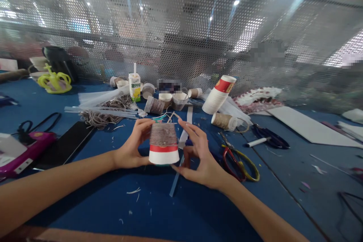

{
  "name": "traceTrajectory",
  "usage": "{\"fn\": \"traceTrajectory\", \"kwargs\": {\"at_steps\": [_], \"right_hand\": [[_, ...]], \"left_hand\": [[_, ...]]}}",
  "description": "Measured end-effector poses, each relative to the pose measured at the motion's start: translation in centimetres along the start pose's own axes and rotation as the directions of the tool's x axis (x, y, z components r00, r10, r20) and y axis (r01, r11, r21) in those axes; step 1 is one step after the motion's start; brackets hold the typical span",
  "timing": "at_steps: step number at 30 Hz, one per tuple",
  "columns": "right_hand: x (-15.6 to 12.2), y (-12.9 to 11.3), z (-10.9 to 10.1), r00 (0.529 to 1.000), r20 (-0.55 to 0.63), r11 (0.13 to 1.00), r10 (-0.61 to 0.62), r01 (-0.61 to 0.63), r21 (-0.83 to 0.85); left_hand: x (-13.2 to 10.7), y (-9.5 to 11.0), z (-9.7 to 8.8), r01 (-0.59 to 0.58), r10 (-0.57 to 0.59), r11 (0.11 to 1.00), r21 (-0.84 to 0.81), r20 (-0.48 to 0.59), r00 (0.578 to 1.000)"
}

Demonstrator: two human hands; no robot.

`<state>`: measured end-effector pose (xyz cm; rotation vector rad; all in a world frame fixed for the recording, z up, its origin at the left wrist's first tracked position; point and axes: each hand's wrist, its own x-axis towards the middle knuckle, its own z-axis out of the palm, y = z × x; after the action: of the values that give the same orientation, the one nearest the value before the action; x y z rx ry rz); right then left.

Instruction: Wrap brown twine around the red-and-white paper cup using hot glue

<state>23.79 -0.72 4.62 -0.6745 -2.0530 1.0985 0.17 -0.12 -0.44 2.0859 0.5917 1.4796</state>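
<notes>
An upside-down paper cup (163,144), white with a red band and its upper part wound with brown string, is held above the blue table (85,204). My left hand (132,147) grips its left side, fingers curled round it. My right hand (198,155) touches the right side, with the forefinger at the top edge and the other fingers spread. A loose end of string (170,115) sticks up from the cup's top.
Red and yellow scissors (239,160) lie just right of my right hand. Behind are a stack of paper cups (219,94), string-wrapped cups (154,104), a string bundle (102,115), a milk carton (134,86), black scissors (270,138), a black tablet (66,143) and a pink tool (27,151).
</notes>
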Motion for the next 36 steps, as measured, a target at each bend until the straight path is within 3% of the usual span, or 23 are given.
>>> {"fn": "traceTrajectory", "kwargs": {"at_steps": [2,5,13,17,20,24,26,32,36], "right_hand": [[0.0,0.5,0.2,0.999,0.037,1.000,0.019,-0.018,-0.016],[0.1,1.5,0.2,1.000,0.000,1.000,0.013,-0.013,-0.027],[0.3,0.8,0.3,0.999,-0.042,0.995,-0.009,0.004,-0.104],[-0.2,-0.1,-0.2,0.989,-0.004,0.977,-0.147,0.144,-0.159],[-0.7,-0.6,-0.6,0.974,0.063,0.953,-0.216,0.225,-0.202],[-0.7,-0.9,-0.2,0.970,0.230,0.966,-0.071,0.125,-0.227],[-0.5,-0.9,0.1,0.969,0.245,0.971,-0.008,0.066,-0.231],[-0.1,-0.4,0.0,0.990,0.134,0.996,0.039,-0.027,-0.090],[0.1,0.0,-0.4,0.990,0.044,0.983,0.133,-0.138,0.124]], "left_hand": [[0.1,0.3,0.0,-0.029,0.028,0.999,0.015,0.081,0.996],[0.2,0.3,-0.2,-0.034,0.020,0.994,0.101,0.141,0.990],[0.2,0.1,-0.4,0.060,-0.087,0.969,0.239,0.107,0.990],[0.2,-0.2,-0.3,0.098,-0.102,0.951,0.294,-0.004,0.995],[0.2,-0.6,-0.3,0.091,-0.088,0.945,0.314,-0.024,0.996],[0.1,-0.7,-0.3,0.067,-0.067,0.944,0.324,-0.011,0.998],[0.1,-0.6,-0.2,0.063,-0.066,0.943,0.328,-0.001,0.998],[0.1,-0.2,-0.2,0.056,-0.050,0.944,0.326,-0.025,0.998],[0.1,-0.2,-0.3,0.042,-0.033,0.956,0.291,-0.034,0.999]]}}
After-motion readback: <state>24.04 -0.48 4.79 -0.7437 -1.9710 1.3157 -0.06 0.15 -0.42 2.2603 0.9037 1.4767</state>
